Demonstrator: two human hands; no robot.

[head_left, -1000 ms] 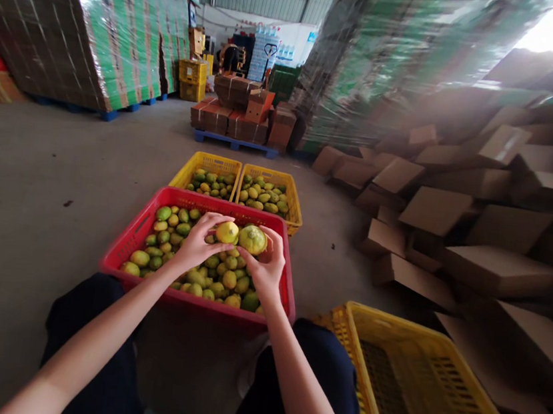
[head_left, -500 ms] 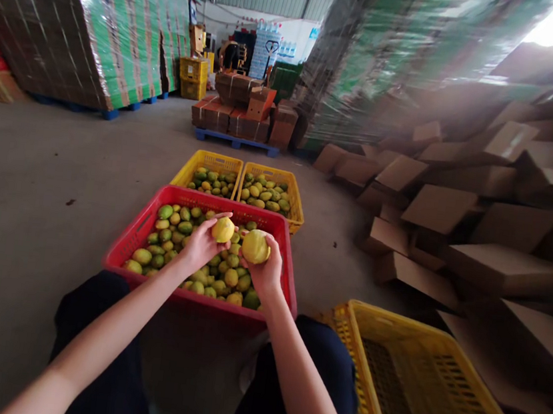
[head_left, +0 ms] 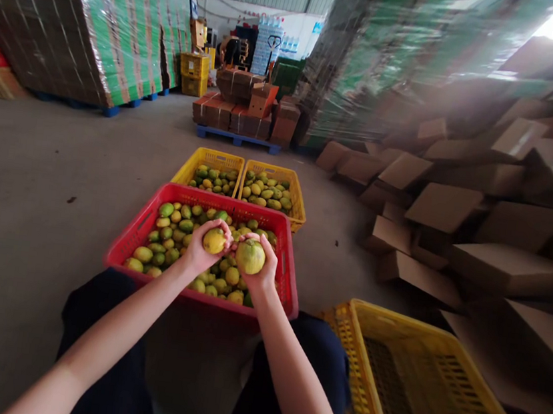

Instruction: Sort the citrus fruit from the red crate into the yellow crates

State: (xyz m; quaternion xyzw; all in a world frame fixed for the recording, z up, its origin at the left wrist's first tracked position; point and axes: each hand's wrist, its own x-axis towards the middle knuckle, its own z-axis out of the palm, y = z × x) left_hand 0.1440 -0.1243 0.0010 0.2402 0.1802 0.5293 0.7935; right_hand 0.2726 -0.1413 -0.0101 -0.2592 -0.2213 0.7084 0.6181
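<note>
Over the red crate I hold one lemon in each hand. My left hand is closed around a yellow lemon, its upper side showing. A larger, greenish-yellow lemon rests in my right hand, with the fingers curled round its far side. The two hands are close together, and the fruits stay apart. Below them lie many loose lemons in the red crate, some yellow and some green. Part of this fruit is hidden by my hands.
Two yellow crates of similar fruit stand just beyond the red one. At my right is another yellow crate. Cardboard boxes are heaped on the right. Further back are a loaded blue pallet and wrapped stacks. A person bends in the distance.
Both lemons have been turned in my fingers, showing other sides. My hands have come slightly lower and nearer to me, each still holding its lemon.
</note>
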